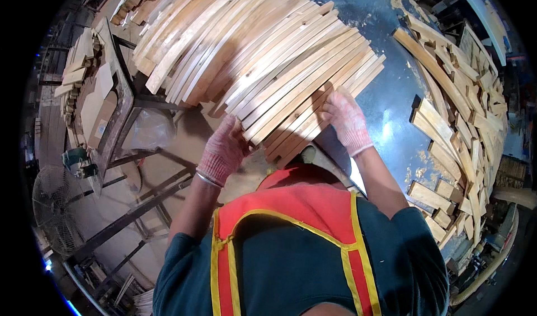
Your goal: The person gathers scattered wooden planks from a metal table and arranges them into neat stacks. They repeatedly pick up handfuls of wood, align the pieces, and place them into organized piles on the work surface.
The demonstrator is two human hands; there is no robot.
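Note:
Long pale wooden strips [302, 95] lie side by side in a wide row, slanting from the near left to the far right. My left hand [225, 148], in a pinkish-white knit glove, is closed around the near ends of some strips, its fingertips partly hidden beneath them. My right hand [345, 120], gloved the same way, grips the right side of the row with bent fingers, partway along the nearest strips. A few of these near strips stick out toward my body, past the table edge. How many strips each hand holds cannot be made out.
Under the strips is a shiny blue-grey metal tabletop [386, 114] with sawdust patches. At the right lies a jumbled heap of wood offcuts [467, 131]. A dark metal frame [126, 109] and a caged fan [55, 204] stand at the left. I wear a red apron [296, 212].

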